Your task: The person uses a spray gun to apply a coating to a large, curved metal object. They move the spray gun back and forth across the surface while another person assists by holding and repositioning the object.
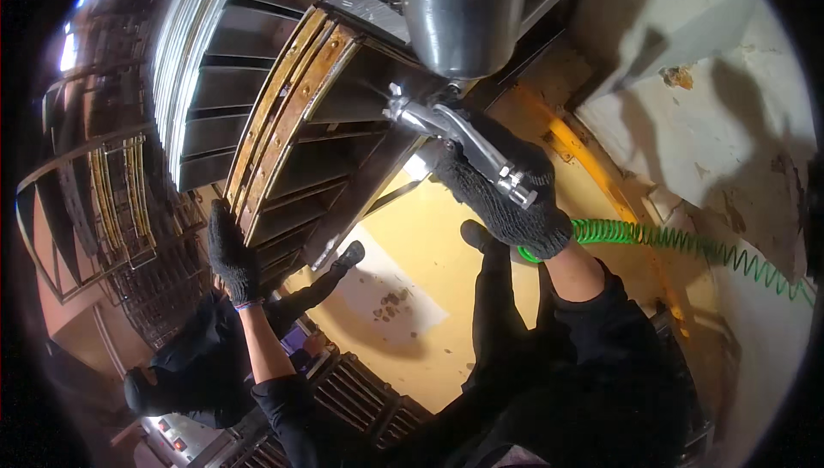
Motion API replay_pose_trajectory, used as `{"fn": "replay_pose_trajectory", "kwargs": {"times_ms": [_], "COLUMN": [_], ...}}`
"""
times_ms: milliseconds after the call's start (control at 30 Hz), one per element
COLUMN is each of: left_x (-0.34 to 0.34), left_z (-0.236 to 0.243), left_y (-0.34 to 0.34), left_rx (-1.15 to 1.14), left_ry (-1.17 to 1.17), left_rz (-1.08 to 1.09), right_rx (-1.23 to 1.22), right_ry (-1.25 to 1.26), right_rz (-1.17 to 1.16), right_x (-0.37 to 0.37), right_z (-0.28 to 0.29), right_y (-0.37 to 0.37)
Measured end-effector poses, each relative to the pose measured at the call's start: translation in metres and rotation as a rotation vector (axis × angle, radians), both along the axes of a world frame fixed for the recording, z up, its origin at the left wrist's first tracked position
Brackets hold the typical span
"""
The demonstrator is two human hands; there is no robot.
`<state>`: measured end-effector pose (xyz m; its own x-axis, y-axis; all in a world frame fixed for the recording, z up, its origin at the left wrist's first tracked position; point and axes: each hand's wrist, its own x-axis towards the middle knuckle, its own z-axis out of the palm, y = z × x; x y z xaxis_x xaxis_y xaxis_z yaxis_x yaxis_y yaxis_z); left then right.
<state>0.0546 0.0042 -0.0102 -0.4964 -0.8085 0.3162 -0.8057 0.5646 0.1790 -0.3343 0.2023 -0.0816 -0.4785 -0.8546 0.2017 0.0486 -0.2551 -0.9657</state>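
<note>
My right hand (pixel 511 185), in a dark knitted glove, is closed around a silver spray gun (pixel 476 146). A metal paint cup (pixel 463 17) stands on top of the gun, and its nozzle faces a slatted metal frame (pixel 309 103) with yellowish, rust-marked edges. A coiled green air hose (pixel 648 234) runs from beside my right wrist toward the right. My left hand (pixel 232 253), gloved too, grips the lower left edge of the frame; its fingers point up along the edge and are partly hidden.
Another person (pixel 193 361) in dark clothes is at the lower left. More racks (pixel 120 202) stand at the far left, and slatted pieces (pixel 360 395) lie below. A yellow pipe (pixel 592 163) runs beside the stained pale wall (pixel 712 124). The yellow floor (pixel 429 288) has dark spots.
</note>
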Motion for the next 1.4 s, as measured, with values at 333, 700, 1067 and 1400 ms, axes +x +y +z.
{"fn": "replay_pose_trajectory", "kwargs": {"times_ms": [333, 700, 1067, 1400], "left_x": [-0.012, -0.015, -0.001, 0.017], "left_z": [0.008, 0.011, -0.014, -0.035], "left_y": [0.003, 0.001, -0.002, -0.019], "left_rx": [-0.065, -0.084, -0.198, -0.18], "left_ry": [-0.12, -0.078, -0.015, 0.048], "left_rz": [-0.075, -0.075, 0.01, -0.071], "right_rx": [0.064, 0.297, 0.376, 0.364], "right_ry": [-0.347, -0.267, 0.469, 0.639], "right_rz": [0.044, -0.123, -0.186, -0.448], "right_x": [0.026, 0.072, 0.18, 0.2], "right_z": [-0.054, -0.054, -0.069, -0.047], "right_y": [0.026, 0.046, 0.066, 0.018]}}
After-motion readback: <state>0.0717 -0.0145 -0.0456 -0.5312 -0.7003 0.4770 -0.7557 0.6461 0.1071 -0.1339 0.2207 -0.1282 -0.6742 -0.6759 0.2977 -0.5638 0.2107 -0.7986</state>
